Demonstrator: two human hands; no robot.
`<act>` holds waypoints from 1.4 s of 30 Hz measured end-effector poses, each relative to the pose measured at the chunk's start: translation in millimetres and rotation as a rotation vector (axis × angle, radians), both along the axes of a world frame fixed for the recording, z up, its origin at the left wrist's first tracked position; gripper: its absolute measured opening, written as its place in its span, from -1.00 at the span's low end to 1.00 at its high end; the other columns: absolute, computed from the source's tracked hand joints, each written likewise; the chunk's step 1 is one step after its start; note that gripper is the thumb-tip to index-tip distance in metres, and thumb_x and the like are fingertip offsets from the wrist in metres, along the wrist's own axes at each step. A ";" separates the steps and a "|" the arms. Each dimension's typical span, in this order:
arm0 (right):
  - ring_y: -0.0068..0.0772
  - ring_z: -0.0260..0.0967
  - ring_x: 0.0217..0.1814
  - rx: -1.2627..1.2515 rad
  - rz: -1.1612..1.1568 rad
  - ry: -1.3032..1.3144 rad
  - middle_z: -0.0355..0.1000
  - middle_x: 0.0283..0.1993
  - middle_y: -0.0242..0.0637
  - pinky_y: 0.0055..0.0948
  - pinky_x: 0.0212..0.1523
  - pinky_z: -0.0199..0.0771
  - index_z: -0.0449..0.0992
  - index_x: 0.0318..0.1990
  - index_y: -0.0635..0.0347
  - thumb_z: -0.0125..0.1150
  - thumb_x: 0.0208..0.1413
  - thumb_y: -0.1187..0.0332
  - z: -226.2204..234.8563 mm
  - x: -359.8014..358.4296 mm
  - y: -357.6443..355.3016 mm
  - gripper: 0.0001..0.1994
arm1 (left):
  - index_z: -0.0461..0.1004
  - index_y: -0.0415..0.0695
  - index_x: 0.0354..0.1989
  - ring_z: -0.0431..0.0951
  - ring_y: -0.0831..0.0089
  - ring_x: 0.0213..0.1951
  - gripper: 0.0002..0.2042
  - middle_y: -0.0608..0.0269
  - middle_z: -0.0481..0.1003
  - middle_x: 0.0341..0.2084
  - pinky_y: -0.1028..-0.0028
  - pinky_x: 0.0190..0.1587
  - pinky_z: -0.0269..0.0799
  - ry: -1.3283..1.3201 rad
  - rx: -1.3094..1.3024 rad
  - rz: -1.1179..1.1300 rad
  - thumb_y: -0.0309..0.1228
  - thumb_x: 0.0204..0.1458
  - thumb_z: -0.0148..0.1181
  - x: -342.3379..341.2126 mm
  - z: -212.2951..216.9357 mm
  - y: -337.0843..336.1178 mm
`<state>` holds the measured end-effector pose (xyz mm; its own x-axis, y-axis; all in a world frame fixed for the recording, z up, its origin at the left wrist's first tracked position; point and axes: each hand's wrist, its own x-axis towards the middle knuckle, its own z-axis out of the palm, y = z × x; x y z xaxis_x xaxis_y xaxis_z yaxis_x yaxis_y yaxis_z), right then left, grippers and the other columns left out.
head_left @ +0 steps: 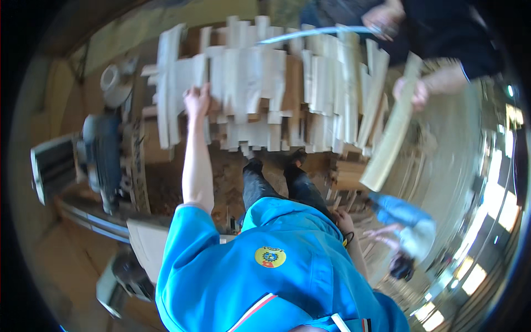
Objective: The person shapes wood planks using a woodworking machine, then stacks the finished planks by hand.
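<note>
While the pale wooden slats (265,83) lie stacked in uneven rows ahead, short and long pieces overlapping, the left hand (197,101) reaches forward and rests on the stack's left part, fingers laid over a slat edge; whether it grips one I cannot tell. The right hand (344,221) hangs low beside the blue jacket (265,271), its fingers hidden. A co-worker's hand (412,91) holds a long plank (391,135) at the stack's right.

I see daylight glaring in low to the right of the pale wood stack (265,83), soft motion blur throughout, heavy fisheye bending and dark rim.
</note>
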<state>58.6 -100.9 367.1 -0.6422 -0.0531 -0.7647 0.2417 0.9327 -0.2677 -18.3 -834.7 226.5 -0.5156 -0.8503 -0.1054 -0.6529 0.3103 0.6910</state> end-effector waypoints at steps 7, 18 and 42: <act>-0.36 0.55 -0.07 -0.204 -0.460 -0.095 0.60 -0.08 -0.16 -0.44 -0.05 0.52 0.52 0.12 0.32 0.29 0.25 0.11 -16.4 27.1 3.9 -0.54 | 0.51 -0.25 0.14 0.47 -0.04 0.11 -0.51 -0.22 0.45 0.07 0.19 0.16 0.37 -0.012 0.049 -0.182 -0.10 0.20 0.16 39.4 -15.6 -17.9; -0.52 0.45 -0.30 -0.423 -0.538 -0.107 0.55 -0.22 -0.32 -0.54 -0.36 0.45 0.54 0.04 0.27 0.32 0.23 0.11 -93.7 67.8 117.6 -0.59 | 0.31 -0.29 0.30 0.63 0.21 -0.09 -0.30 -0.03 0.55 0.04 0.23 0.04 0.55 0.198 1.203 -0.781 0.16 0.35 -0.20 60.5 293.6 284.5; -0.13 0.58 -0.11 -1.610 -0.064 -0.491 0.45 0.05 -0.03 -0.15 -0.03 0.61 0.02 0.44 0.26 0.11 0.33 0.37 177.8 118.5 -121.8 -0.39 | 0.32 -0.18 0.23 0.60 -0.11 -0.16 -0.38 -0.16 0.56 -0.22 0.07 -0.13 0.51 0.144 0.247 -0.330 -0.19 0.01 0.32 384.6 351.1 565.7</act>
<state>177.1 -222.7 545.0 -0.4081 -0.9097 -0.0770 0.6099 -0.2089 -0.7645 366.4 -269.1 577.6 -0.7796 -0.5960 -0.1922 -0.4381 0.2998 0.8475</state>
